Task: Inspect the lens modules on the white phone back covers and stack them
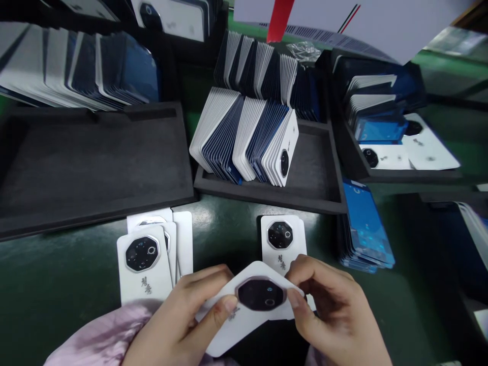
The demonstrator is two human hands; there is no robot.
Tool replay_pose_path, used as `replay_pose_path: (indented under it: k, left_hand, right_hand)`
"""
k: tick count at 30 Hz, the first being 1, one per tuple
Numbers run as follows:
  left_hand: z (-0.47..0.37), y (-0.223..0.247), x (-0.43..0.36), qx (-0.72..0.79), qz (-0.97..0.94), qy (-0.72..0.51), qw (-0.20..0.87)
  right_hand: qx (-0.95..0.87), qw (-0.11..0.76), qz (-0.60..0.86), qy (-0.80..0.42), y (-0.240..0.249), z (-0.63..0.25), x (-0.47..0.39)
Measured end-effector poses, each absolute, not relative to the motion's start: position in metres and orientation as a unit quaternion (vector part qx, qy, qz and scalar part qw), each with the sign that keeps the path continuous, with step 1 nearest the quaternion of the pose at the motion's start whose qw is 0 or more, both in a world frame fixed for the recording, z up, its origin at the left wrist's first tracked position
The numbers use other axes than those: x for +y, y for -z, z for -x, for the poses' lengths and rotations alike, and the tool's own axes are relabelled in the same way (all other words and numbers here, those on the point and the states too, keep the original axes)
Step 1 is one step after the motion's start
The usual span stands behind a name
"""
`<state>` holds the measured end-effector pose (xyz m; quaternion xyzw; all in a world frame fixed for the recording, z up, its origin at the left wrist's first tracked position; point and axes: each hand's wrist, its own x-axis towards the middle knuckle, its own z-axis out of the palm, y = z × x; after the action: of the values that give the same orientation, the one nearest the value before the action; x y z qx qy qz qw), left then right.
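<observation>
A thin white phone back panel point(247, 310) with a black octagonal camera area is held tilted above the table. My left hand point(186, 315) grips it along its left side, with the thumb on the face near the camera area. Its right corner is pinched between thumb and fingers of my right hand point(335, 310). Beyond my right hand lies a small stack of similar white panels point(282, 244), partly hidden by the hands. Another loose pile of white panels point(147, 264) lies beside my left hand. Whether a second layer lies under the held panel, I cannot tell.
A black tray point(95, 168) stands at left, with a row of panels point(76, 66) behind it. The middle tray point(316, 168) holds leaning white and dark blue panels point(244, 137). At right are a blue-filmed stack point(368, 223) and another tray point(354, 147). White paper point(362, 25) overhangs the back.
</observation>
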<state>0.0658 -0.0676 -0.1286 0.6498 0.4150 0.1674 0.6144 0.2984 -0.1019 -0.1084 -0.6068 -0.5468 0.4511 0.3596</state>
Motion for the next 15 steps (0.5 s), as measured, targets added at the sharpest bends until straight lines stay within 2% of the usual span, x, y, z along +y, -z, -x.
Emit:
replay_pose_path:
  k: [15]
  left_hand:
    - [-0.062, 0.126, -0.054, 0.354, -0.704, -0.198, 0.583]
  right_hand:
    - [-0.563, 0.283, 0.579, -0.517, 0.110, -0.304, -0.099]
